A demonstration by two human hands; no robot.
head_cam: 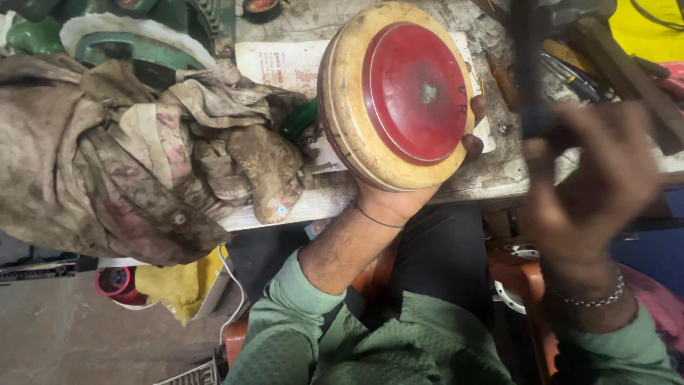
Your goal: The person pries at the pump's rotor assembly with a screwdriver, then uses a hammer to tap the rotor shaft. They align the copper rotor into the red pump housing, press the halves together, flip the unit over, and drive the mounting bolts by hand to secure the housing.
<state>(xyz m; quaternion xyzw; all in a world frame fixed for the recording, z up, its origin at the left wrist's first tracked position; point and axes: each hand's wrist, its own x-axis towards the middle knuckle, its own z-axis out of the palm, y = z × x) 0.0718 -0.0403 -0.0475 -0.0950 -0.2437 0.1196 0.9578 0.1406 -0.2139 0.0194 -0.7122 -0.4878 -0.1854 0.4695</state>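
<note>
My left hand (399,203) holds the round disc (397,96) up over the front edge of the worktop (491,175). My fingers (473,146) curl around its right rim from behind, closed on it, palm under the lower edge. The disc stands tilted on edge, its red centre facing up towards me inside a cream wooden rim; being round, it has no long axis to speak of. My right hand (595,178) is off to the disc's right, near but apart, blurred, fingers wrapped about a dark, slim tool (529,64) that runs upright toward the worktop's far edge. The left hand is the one on the disc. Dirty rags (142,157) lie heaped at the worktop's left.
</note>
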